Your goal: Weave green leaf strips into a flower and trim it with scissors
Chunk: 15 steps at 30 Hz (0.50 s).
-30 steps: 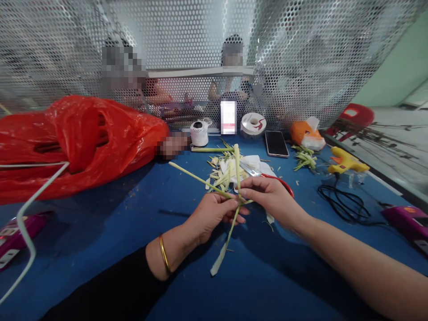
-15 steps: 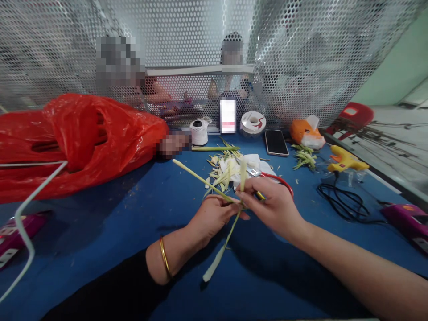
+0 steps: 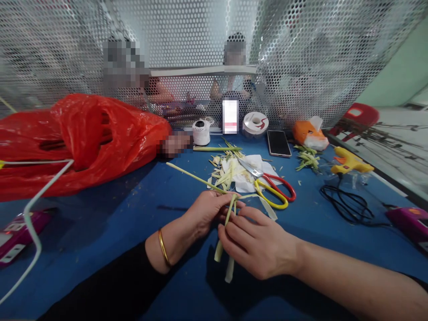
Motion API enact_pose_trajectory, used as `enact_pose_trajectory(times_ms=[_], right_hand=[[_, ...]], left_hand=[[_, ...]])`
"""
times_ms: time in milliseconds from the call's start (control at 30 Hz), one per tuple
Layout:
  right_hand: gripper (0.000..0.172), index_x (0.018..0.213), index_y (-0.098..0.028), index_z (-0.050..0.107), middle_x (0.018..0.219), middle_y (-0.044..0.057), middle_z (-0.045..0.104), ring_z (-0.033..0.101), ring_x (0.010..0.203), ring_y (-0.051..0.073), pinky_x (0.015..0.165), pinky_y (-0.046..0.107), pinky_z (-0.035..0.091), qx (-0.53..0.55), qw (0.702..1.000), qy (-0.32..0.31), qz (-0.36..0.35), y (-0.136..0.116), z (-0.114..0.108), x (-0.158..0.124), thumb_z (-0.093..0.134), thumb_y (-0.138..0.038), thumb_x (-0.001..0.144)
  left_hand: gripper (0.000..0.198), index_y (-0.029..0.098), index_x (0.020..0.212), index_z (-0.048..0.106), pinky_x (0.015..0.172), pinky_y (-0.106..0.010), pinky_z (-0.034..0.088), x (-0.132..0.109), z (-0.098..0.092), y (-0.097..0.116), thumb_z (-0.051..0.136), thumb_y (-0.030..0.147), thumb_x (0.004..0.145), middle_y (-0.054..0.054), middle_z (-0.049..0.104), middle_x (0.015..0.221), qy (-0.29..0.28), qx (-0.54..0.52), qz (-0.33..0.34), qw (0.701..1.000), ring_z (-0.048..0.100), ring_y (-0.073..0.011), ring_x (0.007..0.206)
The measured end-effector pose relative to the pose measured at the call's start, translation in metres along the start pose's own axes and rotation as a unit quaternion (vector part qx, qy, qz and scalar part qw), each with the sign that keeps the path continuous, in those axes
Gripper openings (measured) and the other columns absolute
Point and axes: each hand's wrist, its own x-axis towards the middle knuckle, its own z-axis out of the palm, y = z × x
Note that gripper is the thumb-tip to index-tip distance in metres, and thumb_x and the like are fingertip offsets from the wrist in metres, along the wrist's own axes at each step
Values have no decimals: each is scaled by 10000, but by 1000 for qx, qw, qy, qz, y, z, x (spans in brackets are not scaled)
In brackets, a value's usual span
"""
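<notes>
Hands (image 3: 205,214) (image 3: 262,247) at stem (image 3: 195,178), tip forward-left

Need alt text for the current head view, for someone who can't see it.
The left hand pinches pale green strips where they meet, above a blue table, while the right hand is at the ones hanging down. Scissors lie beyond, by a heap of trimmings, with a red plastic bag at left and a yellow glue gun at right.

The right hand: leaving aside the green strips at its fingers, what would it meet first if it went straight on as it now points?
Probably the left hand, which lies just ahead of the right hand, though one view leaves the depth between them unclear.
</notes>
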Motion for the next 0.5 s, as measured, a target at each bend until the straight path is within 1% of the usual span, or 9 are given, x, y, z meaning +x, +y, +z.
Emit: enact_pose_trajectory(times_ms=[67, 133, 233, 300, 333, 400, 467, 500], right_hand=[[266, 948, -80, 671, 786, 96, 680, 614, 725, 213, 768, 400, 447, -3, 1000, -18, -13, -1, 0, 0, 412, -119, 905], [267, 911, -99, 670, 768, 95, 677, 614, 709, 216, 764, 405, 450, -6, 999, -41, -26, -2, 1, 0, 403, -111, 904], [256, 884, -96, 665, 767, 100, 676, 618, 702, 227, 805, 449, 445, -13, 996, -65, -57, -4, 6, -1, 410, -112, 900], [253, 895, -81, 666, 788, 109, 680, 623, 715, 236, 836, 475, 437, -19, 994, -77, -71, -4, 8, -1, 416, -119, 900], [252, 907, -76, 666, 805, 115, 683, 626, 731, 241, 846, 481, 435, -19, 994, -82, -74, -4, 9, 0, 418, -120, 900], [250, 942, -69, 665, 828, 118, 691, 627, 758, 239, 851, 468, 439, -5, 994, -82, -71, -4, 9, 1, 423, -119, 903], [253, 995, -64, 657, 829, 98, 698, 624, 762, 211, 855, 422, 449, 45, 996, -47, -66, -2, 5, 1, 424, -117, 913], [253, 1014, -69, 651, 823, 83, 702, 623, 760, 194, 855, 395, 454, 78, 995, -13, -54, 0, 3, 1, 422, -117, 919]], left_hand=[[165, 97, 790, 712, 477, -175, 410, 1, -1, 0, 699, 250, 727, -78, 712, 711, 6, -2, -11, 1000, 592, -94, 527], [139, 102, 828, 709, 483, -174, 426, 2, -3, 0, 680, 213, 748, -84, 721, 737, 1, -12, -19, 1000, 606, -98, 543], [126, 94, 820, 705, 471, -164, 422, 4, -4, -2, 672, 200, 760, -85, 718, 745, -15, -41, -25, 999, 589, -86, 526], [118, 88, 788, 702, 460, -159, 408, 3, -4, -2, 676, 198, 757, -76, 704, 714, -22, -59, -31, 998, 561, -73, 503], [115, 86, 775, 700, 444, -155, 387, 2, -3, -2, 673, 197, 758, -65, 692, 685, -21, -65, -35, 997, 532, -62, 477], [109, 88, 758, 694, 389, -149, 303, 0, 0, -1, 665, 193, 760, -33, 660, 625, -14, -65, -36, 997, 428, -30, 400], [125, 95, 771, 694, 354, -159, 201, -3, 2, -1, 669, 217, 757, -13, 644, 611, -10, -47, -24, 999, 326, -10, 362], [141, 99, 784, 696, 354, -167, 175, -4, 3, -1, 677, 234, 749, -7, 639, 612, -13, -34, -13, 999, 304, -10, 360]])
